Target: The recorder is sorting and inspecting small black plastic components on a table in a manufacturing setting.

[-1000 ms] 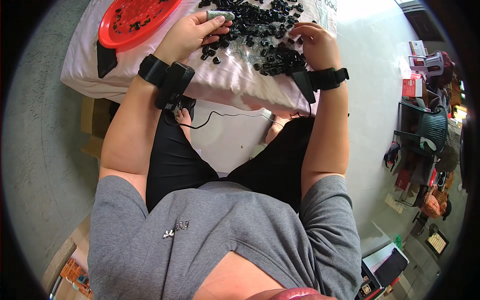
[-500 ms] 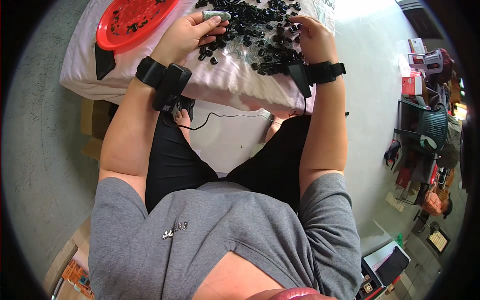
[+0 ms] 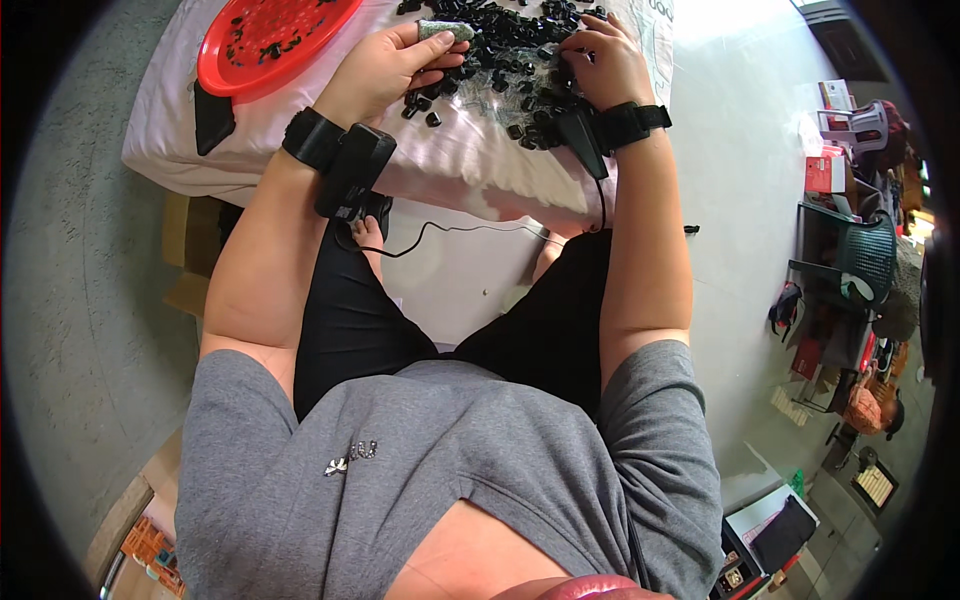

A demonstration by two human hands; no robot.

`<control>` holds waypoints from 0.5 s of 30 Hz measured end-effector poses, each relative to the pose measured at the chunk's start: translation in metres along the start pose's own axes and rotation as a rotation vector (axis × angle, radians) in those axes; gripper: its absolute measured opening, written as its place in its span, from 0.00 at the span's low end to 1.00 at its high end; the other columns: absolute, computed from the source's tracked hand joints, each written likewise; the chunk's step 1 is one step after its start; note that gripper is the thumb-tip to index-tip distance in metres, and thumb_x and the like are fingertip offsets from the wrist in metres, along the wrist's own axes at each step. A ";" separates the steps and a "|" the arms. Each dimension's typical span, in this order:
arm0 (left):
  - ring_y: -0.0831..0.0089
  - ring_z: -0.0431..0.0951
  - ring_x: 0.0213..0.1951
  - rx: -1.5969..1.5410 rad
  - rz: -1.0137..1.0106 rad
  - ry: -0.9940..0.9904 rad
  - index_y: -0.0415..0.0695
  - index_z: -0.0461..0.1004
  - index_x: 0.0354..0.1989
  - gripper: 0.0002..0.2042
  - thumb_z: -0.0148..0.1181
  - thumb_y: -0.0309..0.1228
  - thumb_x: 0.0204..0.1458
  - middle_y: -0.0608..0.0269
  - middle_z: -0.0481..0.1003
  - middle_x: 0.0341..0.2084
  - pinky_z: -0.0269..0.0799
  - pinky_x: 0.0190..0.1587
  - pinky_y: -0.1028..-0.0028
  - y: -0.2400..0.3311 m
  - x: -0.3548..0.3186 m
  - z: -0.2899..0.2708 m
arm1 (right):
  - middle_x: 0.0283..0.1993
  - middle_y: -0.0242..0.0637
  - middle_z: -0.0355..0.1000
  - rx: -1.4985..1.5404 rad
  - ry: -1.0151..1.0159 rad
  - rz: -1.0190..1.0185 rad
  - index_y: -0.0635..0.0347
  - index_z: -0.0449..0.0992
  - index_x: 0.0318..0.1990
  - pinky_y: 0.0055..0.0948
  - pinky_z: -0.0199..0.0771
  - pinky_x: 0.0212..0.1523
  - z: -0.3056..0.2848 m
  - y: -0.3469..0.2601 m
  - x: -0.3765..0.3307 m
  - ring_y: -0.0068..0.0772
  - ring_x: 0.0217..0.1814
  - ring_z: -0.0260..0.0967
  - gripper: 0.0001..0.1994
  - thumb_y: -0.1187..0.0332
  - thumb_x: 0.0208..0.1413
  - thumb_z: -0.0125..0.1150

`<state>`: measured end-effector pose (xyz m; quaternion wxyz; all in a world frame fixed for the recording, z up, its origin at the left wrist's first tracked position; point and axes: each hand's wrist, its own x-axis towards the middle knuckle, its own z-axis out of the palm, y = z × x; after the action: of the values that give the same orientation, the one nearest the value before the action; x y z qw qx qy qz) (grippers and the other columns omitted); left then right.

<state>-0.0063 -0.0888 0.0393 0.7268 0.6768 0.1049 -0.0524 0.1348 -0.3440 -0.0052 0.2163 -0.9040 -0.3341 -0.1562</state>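
one grey-green speckled piece (image 3: 446,32) sits in the left hand (image 3: 385,70), pinched between the thumb on top and the bent forefinger; its far end pokes out to the right past the thumb tip, while the other fingers curl below it. the right hand (image 3: 610,65) bends its fingers down over the right side of the black pieces (image 3: 515,45); i cannot tell whether its fingertips pinch one. these pieces are too many to count, heaped between the two hands' fingers, with several loose ones just below the left fingers. one red tray (image 3: 222,80), with more small dark bits in it, lies left of the left fingers, and one flat black object (image 3: 211,122) lies below and left of them. two black wrist devices (image 3: 355,170), one per arm, sit behind the fingers.
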 end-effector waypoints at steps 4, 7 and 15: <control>0.81 0.78 0.45 -0.042 0.013 -0.037 0.43 0.77 0.49 0.13 0.57 0.35 0.62 0.67 0.80 0.43 0.73 0.46 0.82 -0.028 0.022 -0.012 | 0.57 0.39 0.74 0.140 0.071 0.023 0.48 0.85 0.37 0.39 0.66 0.64 -0.020 -0.023 -0.002 0.45 0.67 0.63 0.07 0.66 0.50 0.67; 0.80 0.79 0.44 -0.034 0.092 -0.080 0.43 0.77 0.49 0.12 0.58 0.34 0.61 0.67 0.80 0.42 0.74 0.44 0.83 -0.028 0.018 0.001 | 0.54 0.39 0.77 0.455 0.038 -0.004 0.52 0.86 0.38 0.36 0.68 0.61 -0.040 -0.060 -0.005 0.41 0.64 0.68 0.08 0.68 0.49 0.68; 0.79 0.81 0.41 -0.341 0.017 -0.204 0.41 0.77 0.46 0.11 0.62 0.32 0.58 0.64 0.80 0.38 0.77 0.43 0.83 -0.028 0.018 0.016 | 0.49 0.38 0.79 0.621 0.055 -0.014 0.56 0.84 0.41 0.33 0.71 0.59 -0.028 -0.107 -0.017 0.37 0.60 0.71 0.09 0.72 0.51 0.67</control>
<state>0.0066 -0.1059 0.0086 0.8383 0.5358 0.0321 -0.0959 0.0469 -0.2942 0.0426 0.4900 -0.7878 -0.3661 -0.0724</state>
